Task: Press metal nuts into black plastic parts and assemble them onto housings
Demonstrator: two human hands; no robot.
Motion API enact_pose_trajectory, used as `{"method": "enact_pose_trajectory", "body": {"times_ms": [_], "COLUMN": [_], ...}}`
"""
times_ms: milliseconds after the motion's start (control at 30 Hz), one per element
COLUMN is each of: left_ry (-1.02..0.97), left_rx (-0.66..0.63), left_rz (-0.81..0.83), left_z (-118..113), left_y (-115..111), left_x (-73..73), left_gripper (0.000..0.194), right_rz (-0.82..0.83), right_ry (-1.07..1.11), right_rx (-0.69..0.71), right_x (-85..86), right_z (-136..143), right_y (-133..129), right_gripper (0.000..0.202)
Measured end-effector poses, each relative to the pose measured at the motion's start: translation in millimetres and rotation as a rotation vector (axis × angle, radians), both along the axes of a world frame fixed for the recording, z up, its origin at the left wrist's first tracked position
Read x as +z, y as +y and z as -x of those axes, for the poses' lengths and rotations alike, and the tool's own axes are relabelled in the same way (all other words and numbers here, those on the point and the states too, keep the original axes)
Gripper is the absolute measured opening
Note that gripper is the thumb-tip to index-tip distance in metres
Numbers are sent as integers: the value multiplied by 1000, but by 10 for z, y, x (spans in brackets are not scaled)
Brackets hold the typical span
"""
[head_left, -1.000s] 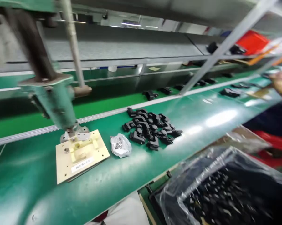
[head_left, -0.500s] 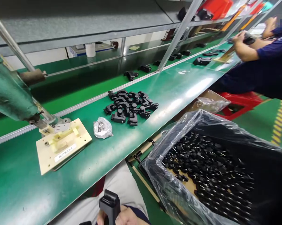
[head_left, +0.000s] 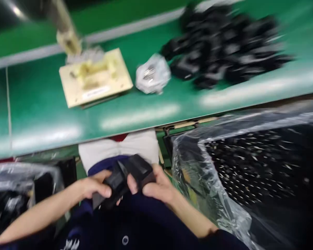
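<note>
So you've got the long green table point(head_left: 36, 118) running across in front of you, with the big plastic-lined bin point(head_left: 186, 151) of small black pieces point(head_left: 250, 166) off to your right, a blurry pile of black parts point(head_left: 219, 45) on the tabletop, and the cream fixture point(head_left: 96, 81) left of that. The black part point(head_left: 120, 177) is down over your lap, your left hand point(head_left: 97, 185) pinching one end and your right hand point(head_left: 157, 185) gripping the other, though blur hides whether it's one piece or two. Smallest is the clear bag point(head_left: 160, 81) of shiny bits, between fixture and pile.
</note>
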State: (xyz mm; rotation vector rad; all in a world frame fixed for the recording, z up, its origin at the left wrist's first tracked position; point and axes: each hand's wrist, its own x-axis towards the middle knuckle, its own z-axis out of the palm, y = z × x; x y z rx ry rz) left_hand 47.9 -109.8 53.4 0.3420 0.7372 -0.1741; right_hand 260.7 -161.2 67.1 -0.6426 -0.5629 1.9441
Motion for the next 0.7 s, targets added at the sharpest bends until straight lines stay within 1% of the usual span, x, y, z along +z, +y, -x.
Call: {"method": "enact_pose_trajectory", "body": {"times_ms": [33,67,100,167,233,267,367,400,467,533,567,633,700], "left_ry": [-7,11,47,158,264,311,478,535,617,646,646,654,687], "left_rx": [70,147,217,332,374,379,397,412,441,466,477,496,516], "left_rz": [8,-4,-35,-121,-248,-344,-675,-750,-804,-781,-755,-691,-630], "left_z": [74,137,188,256,290,300,329,346,398,472,514,592,635], "left_y": [-38,-60,-69,-75,-92,-114,-260,-337,-512,-672,-730,-786,-767], "left_x": [-48,-88,-121,-157,-161,-154,-97,-67,13,108,156,236,275], "left_gripper": [57,55,53,52,52,53,54,56,62,69,73,79,76], "right_rz": [29,47,36,-84,-309,-439,-876,-1023,-1275,-1426,-1466,-1491,-1485], "right_ry": [-53,-121,-213,-446,-707,-832,-1141,-1213,-1273,-1236,-1199,-1126,-1100], "right_rx": [-24,-14,34,222,424,496,604,635,703,761,781,829,889], "right_x": [-32,-66,-94,-121,-119,-116,-139,-160,-217,-276,-297,-315,-296], "right_z": [-60,-115,-161,-206,-175,-136,25,83,198,310,363,457,535], "right_y": [4,8,17,61,155,219,435,498,589,629,635,634,636], "right_gripper": [34,33,31,26,25,24,18,13,4,1,3,6,8]}}
